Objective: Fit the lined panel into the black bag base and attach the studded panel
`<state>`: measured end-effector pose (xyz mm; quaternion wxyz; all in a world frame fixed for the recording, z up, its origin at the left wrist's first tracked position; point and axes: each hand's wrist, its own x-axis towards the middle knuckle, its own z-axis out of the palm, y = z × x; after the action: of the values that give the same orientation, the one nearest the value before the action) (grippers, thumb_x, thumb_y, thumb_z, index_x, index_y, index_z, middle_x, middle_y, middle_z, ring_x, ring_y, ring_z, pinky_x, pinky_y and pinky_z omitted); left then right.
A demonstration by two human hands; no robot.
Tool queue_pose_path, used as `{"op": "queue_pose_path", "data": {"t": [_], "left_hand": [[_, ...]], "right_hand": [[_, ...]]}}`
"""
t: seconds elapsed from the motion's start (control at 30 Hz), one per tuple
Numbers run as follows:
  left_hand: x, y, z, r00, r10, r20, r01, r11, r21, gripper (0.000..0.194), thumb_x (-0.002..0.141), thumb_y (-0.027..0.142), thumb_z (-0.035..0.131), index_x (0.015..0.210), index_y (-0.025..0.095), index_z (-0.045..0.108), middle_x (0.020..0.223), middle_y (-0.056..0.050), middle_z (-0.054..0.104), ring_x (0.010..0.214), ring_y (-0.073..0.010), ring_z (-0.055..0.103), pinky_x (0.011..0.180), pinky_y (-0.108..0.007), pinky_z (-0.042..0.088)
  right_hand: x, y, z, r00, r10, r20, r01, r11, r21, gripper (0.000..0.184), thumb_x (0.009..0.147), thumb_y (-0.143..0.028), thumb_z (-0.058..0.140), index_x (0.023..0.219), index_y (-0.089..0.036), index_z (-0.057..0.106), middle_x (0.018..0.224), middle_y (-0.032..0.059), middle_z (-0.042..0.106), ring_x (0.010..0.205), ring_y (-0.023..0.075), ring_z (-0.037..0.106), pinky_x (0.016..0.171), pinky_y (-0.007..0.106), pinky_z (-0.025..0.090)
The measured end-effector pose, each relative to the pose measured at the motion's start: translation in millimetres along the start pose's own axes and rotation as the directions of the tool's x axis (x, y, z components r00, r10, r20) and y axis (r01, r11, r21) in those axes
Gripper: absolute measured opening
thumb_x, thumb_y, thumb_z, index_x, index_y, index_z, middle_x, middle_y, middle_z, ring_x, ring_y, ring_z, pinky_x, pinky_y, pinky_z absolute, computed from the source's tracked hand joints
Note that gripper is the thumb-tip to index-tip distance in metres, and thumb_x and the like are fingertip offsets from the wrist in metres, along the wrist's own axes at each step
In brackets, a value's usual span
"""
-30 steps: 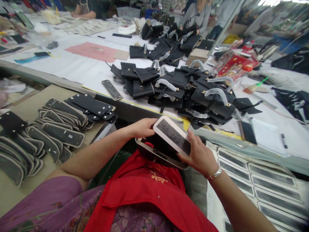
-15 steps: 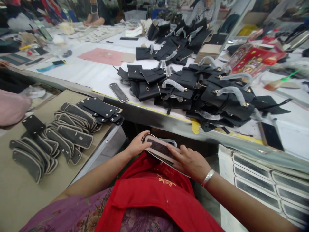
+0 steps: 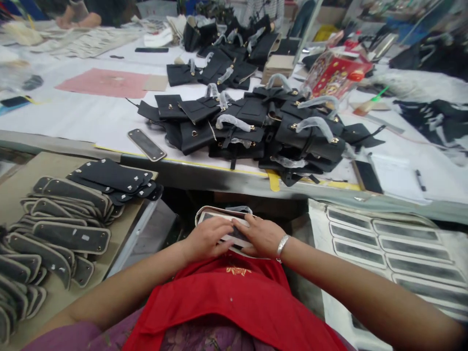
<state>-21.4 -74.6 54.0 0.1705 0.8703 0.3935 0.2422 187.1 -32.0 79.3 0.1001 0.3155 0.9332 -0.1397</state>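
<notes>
My left hand (image 3: 207, 239) and my right hand (image 3: 260, 236) lie side by side, palms down, on a flat rounded panel (image 3: 219, 218) with a pale rim and dark middle. The panel rests on my lap above a red apron (image 3: 234, 297). Fingers of both hands are stretched flat and press on the panel's top. A silver bracelet (image 3: 282, 245) circles my right wrist. Another piece seems to lie under the panel, mostly hidden.
Stacked dark panels (image 3: 69, 214) cover a brown board at left. Rows of pale-rimmed panels (image 3: 383, 243) lie at right. Black bags with wrapped handles (image 3: 256, 126) pile on the white table (image 3: 84, 117), with a lone panel (image 3: 146, 145) near its edge. Another person's arms (image 3: 75, 18) show far left.
The pale-rimmed panel went from tilted up in my hands to lying flat on my lap. Both hands moved onto its top. The camera view shifted right.
</notes>
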Motion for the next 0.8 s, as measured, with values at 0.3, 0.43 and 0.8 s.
{"op": "queue_pose_path", "data": {"t": [0.3, 0.43, 0.8], "left_hand": [[6.6, 1.4, 13.8, 0.914, 0.238, 0.328, -0.307, 0.935, 0.178, 0.05, 0.082, 0.045, 0.053, 0.117, 0.01, 0.051, 0.115, -0.015, 0.057, 0.1, -0.0259, 0.051, 0.085, -0.037, 0.043], [16.2, 5.6, 13.7, 0.872, 0.286, 0.397, -0.398, 0.887, 0.235, 0.06, 0.081, 0.045, 0.053, 0.133, 0.019, 0.038, 0.136, -0.014, 0.042, 0.092, -0.0244, 0.051, 0.074, -0.036, 0.042], [30.6, 0.6, 18.1, 0.835, 0.277, 0.475, -0.448, 0.844, 0.296, 0.041, 0.09, 0.019, 0.039, 0.13, 0.021, 0.043, 0.137, -0.008, 0.043, 0.088, -0.019, 0.047, 0.073, -0.033, 0.036]], "right_hand": [[-50.1, 81.0, 48.5, 0.53, 0.808, 0.256, -0.141, -0.213, 0.967, 0.035, 0.086, -0.046, 0.043, 0.099, -0.017, 0.059, 0.096, 0.0074, 0.061, 0.085, 0.0146, 0.058, 0.078, 0.029, 0.048], [-38.6, 66.6, 119.2, 0.606, 0.609, 0.511, -0.198, -0.508, 0.839, 0.04, 0.09, -0.042, 0.033, 0.081, -0.012, 0.058, 0.068, 0.0095, 0.062, 0.066, 0.0192, 0.06, 0.067, 0.035, 0.05], [-61.4, 82.3, 157.8, 0.861, 0.383, 0.335, 0.012, -0.674, 0.739, 0.037, 0.084, -0.039, 0.032, 0.084, -0.014, 0.059, 0.081, 0.0088, 0.068, 0.077, 0.0209, 0.064, 0.083, 0.038, 0.047]]}}
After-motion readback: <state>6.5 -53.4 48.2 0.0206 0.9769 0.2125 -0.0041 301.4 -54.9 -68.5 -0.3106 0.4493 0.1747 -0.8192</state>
